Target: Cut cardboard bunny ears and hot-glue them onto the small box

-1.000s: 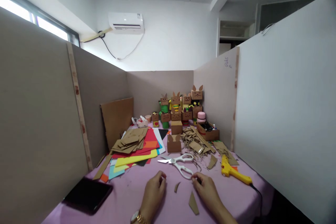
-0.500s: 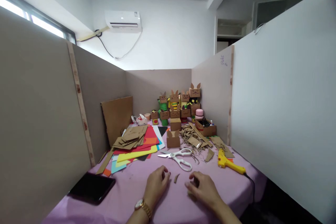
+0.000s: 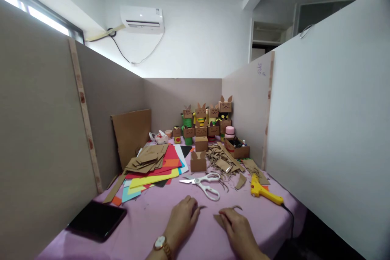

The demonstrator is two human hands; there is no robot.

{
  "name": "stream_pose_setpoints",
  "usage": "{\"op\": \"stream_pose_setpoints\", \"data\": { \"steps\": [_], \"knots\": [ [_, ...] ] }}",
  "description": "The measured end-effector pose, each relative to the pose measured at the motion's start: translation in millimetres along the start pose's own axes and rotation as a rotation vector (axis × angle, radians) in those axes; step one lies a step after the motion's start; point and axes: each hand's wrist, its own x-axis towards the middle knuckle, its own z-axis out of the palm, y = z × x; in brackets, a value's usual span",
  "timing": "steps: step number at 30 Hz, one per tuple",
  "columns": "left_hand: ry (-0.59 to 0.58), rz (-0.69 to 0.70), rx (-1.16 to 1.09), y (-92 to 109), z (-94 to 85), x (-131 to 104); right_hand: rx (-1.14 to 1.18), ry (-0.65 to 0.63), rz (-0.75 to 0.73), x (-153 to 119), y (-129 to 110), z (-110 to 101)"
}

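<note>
My left hand [image 3: 183,217], a gold watch [image 3: 160,242] on its wrist, is low over the table with its fingers curled together. A thin cardboard strip [image 3: 202,207] pokes out from its fingertips. Across a short gap, my right hand [image 3: 239,229] grips a small brown cardboard piece [image 3: 218,220], partly covered by the fingers. Just beyond those knuckles shows a curved cardboard scrap [image 3: 237,207]. White-handled scissors [image 3: 205,183] lie with blades apart farther out, and behind them stands a cardboard box head with ears [image 3: 198,163].
A yellow glue gun [image 3: 265,193] with its cord lies at right, a black tablet [image 3: 96,220] at left. Coloured paper [image 3: 154,178] and cardboard sheets [image 3: 146,160] are stacked left of centre. Cardboard offcuts [image 3: 224,161] pile up near an open box [image 3: 239,151]. Cardboard animal figures [image 3: 201,118] stand behind.
The small strip that lay between my hands is now at my left fingertips. My right fingers have closed on the cardboard piece, and a curved scrap shows beyond them. The view has shifted slightly.
</note>
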Motion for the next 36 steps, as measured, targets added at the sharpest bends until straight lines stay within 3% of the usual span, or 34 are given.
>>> {"op": "stream_pose_setpoints", "data": {
  "steps": [4, 12, 16, 22, 28, 32, 36],
  "knots": [
    [-0.01, 0.0, -0.011, -2.8, 2.6, 1.8, 0.143, 0.078, 0.108, 20.4, 7.0, -9.3],
    [-0.032, -0.009, -0.065, -2.9, 2.9, 3.8, 0.398, 0.202, 0.39, 97.2, 45.0, -26.6],
    [-0.045, -0.028, -0.119, -4.6, 0.7, 7.6, 0.448, 0.225, 0.486, 114.0, 58.4, -28.9],
    [-0.067, -0.029, -0.189, -7.4, -3.4, 28.4, 0.394, 0.187, 0.521, 112.7, 67.9, -29.9],
    [-0.13, 0.03, -0.238, -12.1, -1.3, 47.2, 0.2, 0.149, 0.403, 99.1, 67.5, -35.0],
    [-0.167, 0.042, -0.292, -19.4, -0.8, 53.6, -0.061, 0.144, 0.274, 77.3, 71.6, -65.2],
    [-0.174, 0.028, -0.385, -21.5, -2.9, 61.1, -0.336, 0.162, 0.28, 54.5, 91.5, -108.4]
  ]
}}
